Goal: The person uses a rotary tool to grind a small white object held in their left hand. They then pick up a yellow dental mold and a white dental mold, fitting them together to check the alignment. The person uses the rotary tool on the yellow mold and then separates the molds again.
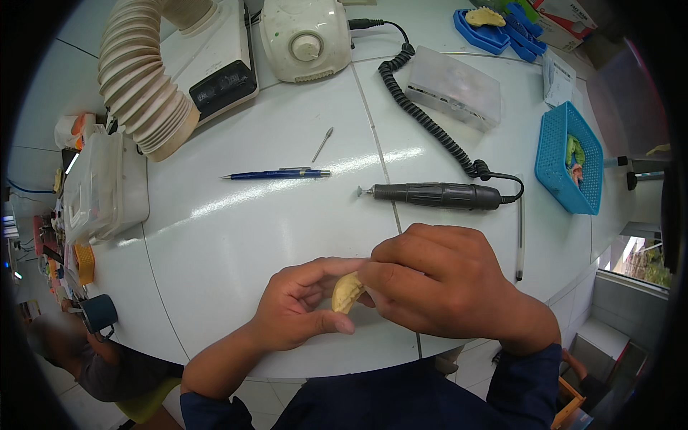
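A small yellow dental cast (347, 292) is held between both of my hands just above the white table's (272, 215) near edge. My left hand (301, 304) cups it from below with thumb and fingers. Over its right side, my right hand (437, 279) closes, fingers curled on it. A black rotary handpiece (433, 195) with a small bur at its tip lies on the table just beyond my right hand, its coiled cord (419, 107) running back to a cream control box (307, 37).
A blue pen (276, 173) and a loose bur (322, 144) lie mid-table. A ribbed suction hose (143, 86), clear plastic boxes (455, 87), a blue basket (570, 158) and blue trays (502, 29) ring the table. Another person (93, 358) sits at lower left.
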{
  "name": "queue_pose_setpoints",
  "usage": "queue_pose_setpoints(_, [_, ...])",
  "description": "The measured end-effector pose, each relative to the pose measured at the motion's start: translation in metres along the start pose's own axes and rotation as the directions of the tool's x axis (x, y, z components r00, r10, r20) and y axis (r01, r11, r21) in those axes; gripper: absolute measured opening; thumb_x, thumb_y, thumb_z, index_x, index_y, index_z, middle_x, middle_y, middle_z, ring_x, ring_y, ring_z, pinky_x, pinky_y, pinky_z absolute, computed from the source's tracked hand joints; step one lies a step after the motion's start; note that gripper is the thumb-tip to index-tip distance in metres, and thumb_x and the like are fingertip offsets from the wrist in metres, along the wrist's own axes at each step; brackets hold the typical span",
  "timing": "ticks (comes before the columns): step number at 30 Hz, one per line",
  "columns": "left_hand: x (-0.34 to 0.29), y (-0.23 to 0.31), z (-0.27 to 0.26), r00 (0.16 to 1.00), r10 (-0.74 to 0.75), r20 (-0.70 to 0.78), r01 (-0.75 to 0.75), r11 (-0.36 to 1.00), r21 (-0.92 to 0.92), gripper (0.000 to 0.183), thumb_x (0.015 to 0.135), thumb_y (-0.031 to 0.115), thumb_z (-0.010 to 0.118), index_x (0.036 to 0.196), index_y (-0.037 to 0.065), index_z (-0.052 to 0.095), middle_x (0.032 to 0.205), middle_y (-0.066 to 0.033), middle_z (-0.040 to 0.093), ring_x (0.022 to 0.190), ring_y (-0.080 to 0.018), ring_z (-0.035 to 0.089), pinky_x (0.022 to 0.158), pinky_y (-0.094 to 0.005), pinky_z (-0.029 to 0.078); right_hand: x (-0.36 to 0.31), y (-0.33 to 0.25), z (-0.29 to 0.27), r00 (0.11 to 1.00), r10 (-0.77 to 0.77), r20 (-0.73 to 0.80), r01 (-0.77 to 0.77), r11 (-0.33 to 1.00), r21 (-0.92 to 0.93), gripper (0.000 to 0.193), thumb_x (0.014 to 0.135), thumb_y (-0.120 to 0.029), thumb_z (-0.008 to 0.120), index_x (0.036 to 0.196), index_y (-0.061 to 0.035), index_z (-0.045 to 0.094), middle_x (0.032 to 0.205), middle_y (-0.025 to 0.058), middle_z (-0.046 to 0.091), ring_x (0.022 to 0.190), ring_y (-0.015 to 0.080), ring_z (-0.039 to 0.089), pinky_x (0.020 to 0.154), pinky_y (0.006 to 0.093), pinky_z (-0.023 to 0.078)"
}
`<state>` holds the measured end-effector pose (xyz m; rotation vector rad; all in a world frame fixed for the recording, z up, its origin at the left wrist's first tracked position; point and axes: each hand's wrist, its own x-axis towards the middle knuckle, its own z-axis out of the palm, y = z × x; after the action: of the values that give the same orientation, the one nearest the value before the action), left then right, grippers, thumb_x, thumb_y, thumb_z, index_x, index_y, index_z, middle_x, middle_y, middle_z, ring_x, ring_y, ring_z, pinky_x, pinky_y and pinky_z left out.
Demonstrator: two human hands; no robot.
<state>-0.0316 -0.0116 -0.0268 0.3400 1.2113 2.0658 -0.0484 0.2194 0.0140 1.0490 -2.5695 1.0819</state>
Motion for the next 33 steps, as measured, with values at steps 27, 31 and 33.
queue_pose_setpoints(27, [-0.0004, -0.0003, -0.0038, 0.997, -0.047, -0.061, 0.041, 0.994, -0.105, 0.06, 0.081, 0.002, 0.078, 0.133, -0.007, 0.049, 0.12, -0.0197, 0.063, 0.109, -0.0268, 0.065, 0.096, -0.0369, 0.053, -0.0015, 0.0016, 0.0008, 0.995, 0.072, 0.067, -0.074, 0.997, 0.027, 0.021, 0.073, -0.014, 0.071, 0.093, -0.0089, 0.068, 0.082, 0.0012, 0.06, 0.075, 0.0174, 0.06, 0.058, 0.0292, 0.05])
queue_pose_setpoints(31, [-0.0007, 0.0017, -0.0019, 0.997, -0.041, -0.065, 0.038, 0.997, -0.061, 0.061, 0.08, 0.0, 0.078, 0.133, -0.007, 0.048, 0.122, -0.0203, 0.062, 0.11, -0.0275, 0.065, 0.097, -0.0367, 0.053, 0.0006, 0.003, 0.0012, 0.999, -0.032, 0.037, 0.034, 0.998, -0.053, 0.024, 0.067, -0.008, 0.077, 0.088, -0.0055, 0.067, 0.083, 0.0049, 0.065, 0.065, 0.0164, 0.061, 0.052, 0.0279, 0.049])
queue_pose_setpoints(33, [-0.0007, 0.0025, -0.0012, 0.997, -0.033, -0.07, 0.03, 0.999, -0.038, 0.061, 0.08, 0.0, 0.078, 0.133, -0.007, 0.048, 0.122, -0.0206, 0.062, 0.111, -0.0278, 0.065, 0.098, -0.037, 0.052, 0.0004, 0.0016, 0.0028, 0.999, -0.041, 0.018, 0.041, 0.998, -0.043, 0.025, 0.066, -0.009, 0.077, 0.088, -0.0052, 0.066, 0.084, 0.0052, 0.065, 0.064, 0.0163, 0.06, 0.051, 0.0277, 0.049])
